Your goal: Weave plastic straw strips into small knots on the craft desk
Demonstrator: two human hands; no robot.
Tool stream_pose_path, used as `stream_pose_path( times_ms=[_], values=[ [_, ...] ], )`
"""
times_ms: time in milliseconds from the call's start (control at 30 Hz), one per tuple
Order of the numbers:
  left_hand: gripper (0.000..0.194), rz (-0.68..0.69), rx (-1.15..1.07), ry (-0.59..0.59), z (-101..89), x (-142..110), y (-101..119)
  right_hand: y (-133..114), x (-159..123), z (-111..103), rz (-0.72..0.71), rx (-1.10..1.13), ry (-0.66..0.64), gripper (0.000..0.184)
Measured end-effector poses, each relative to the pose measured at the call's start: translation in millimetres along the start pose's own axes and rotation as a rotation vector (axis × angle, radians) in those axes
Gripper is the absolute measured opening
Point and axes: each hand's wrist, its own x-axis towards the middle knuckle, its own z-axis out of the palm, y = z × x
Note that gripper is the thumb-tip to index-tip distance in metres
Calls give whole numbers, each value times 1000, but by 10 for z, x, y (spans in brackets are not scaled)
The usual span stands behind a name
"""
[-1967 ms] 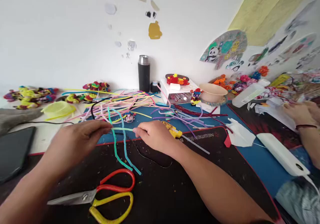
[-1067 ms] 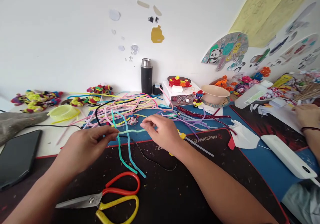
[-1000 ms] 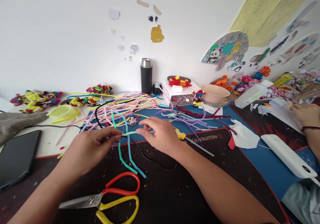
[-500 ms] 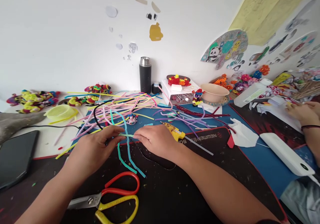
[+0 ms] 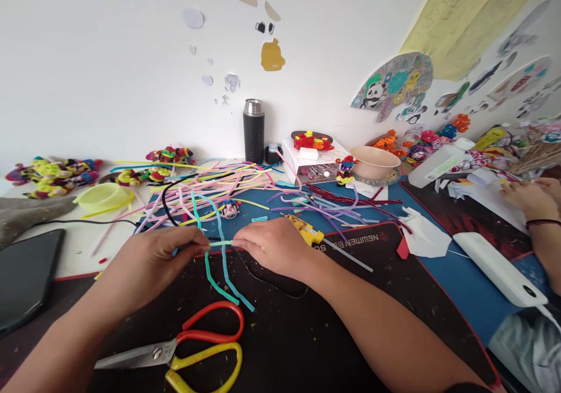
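Observation:
My left hand [image 5: 162, 258] pinches the left end of a light green pipe cleaner [image 5: 215, 244]. Its right end is between the thumb and fingers of my right hand [image 5: 276, 244]. A teal pipe cleaner [image 5: 210, 276] and a blue pipe cleaner [image 5: 225, 264] run lengthwise, crossing the green one in the gap between my hands. How they are joined is too small to tell. Scissors [image 5: 156, 354] with one red and one yellow handle lie in front of me on the black mat [image 5: 315, 323]. A yellow glue gun [image 5: 311, 237] rests just beyond my right hand.
Pink pipe cleaners [image 5: 236, 176] and purple pipe cleaners [image 5: 326, 209] lie behind my hands. A black flask [image 5: 254, 133] and a beige bowl [image 5: 376, 164] stand near the wall. At left is a phone [image 5: 30, 276]; at right, a white device [image 5: 499, 269] and another person's hand [image 5: 526, 197].
My left hand has shifted slightly left and down, baring more of the green pipe cleaner's left part. More of the scissor blades shows. My right hand has barely moved.

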Motion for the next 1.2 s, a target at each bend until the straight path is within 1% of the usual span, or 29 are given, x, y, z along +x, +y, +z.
stream_pose_path(
  times_ms=[133, 267, 333, 400, 500, 600, 733, 800, 933, 1033, 1133, 1200],
  values=[
    [36, -44, 16, 24, -42, 17, -79, 29, 3, -14, 31, -39, 6, 25],
    [36, -56, -19, 48, -71, 18, -196, 65, 13, -35, 59, -34, 12, 30],
    [36, -91, -29, 74, -102, 22, -224, 86, 23, -55, 77, -31, 11, 30],
    [38, -144, -20, 108, -146, 27, -208, 111, 32, -74, 112, -16, 28, 28],
    [42, -206, 38, 141, -208, 37, -127, 137, 35, -78, 140, 18, 55, 27],
    [41, -242, 88, 129, -235, 48, -84, 138, 29, -63, 124, 24, 49, 28],
    [43, -260, 73, 62, -233, 58, -155, 141, 34, -74, 132, -6, 24, 27],
    [45, -258, 65, 72, -241, 59, -193, 156, 42, -95, 149, -20, 22, 26],
    [44, -228, 48, 130, -275, 52, -200, 201, 44, -122, 167, -22, 39, 26],
    [42, -171, 5, 136, -282, 43, -228, 232, 36, -123, 167, -20, 42, 26],
    [41, -93, -22, 87, -261, 30, -355, 254, 35, -117, 162, -11, 46, 25],
    [43, -72, -32, 33, -243, 23, -474, 258, 40, -113, 160, -13, 41, 26]
  ],
)
